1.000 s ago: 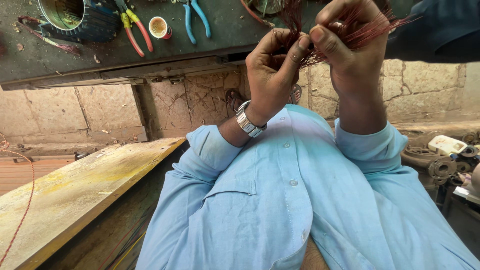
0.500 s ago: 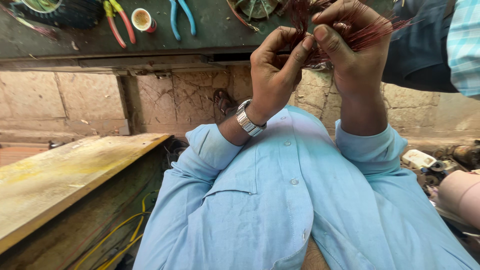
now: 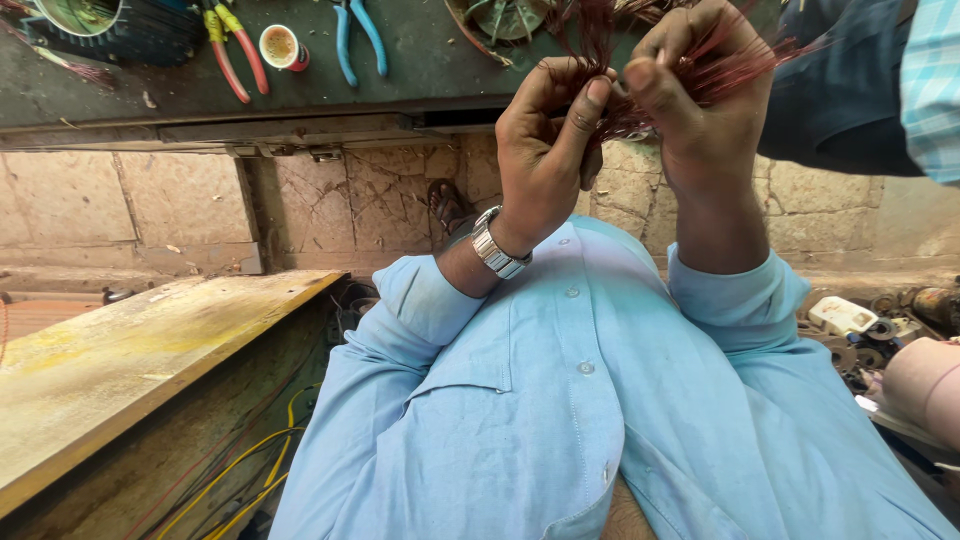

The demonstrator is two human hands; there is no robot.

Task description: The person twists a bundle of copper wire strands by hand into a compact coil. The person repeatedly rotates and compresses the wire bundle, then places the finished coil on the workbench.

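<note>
Both my hands are raised in front of my light blue shirt, working a bundle of thin reddish copper wire strands (image 3: 738,68). My left hand (image 3: 545,150), with a metal wristwatch (image 3: 494,247) on its wrist, pinches the strands between thumb and fingers. Just to its right, almost touching it, my right hand (image 3: 700,120) is closed around the same bundle. The strands fan out above and to the right of my fingers.
A dark green workbench (image 3: 420,65) carries red-and-yellow pliers (image 3: 232,55), blue pliers (image 3: 355,40), a small cup (image 3: 280,45) and a wound coil part (image 3: 80,25). A wooden plank (image 3: 120,350) lies lower left above yellow cables (image 3: 250,470). Another person's sleeve (image 3: 850,100) is at the upper right.
Both hands kept hold of the wire, with the fingers shifting slightly along it. The view swung, and another person's checked sleeve came into view at the right edge.
</note>
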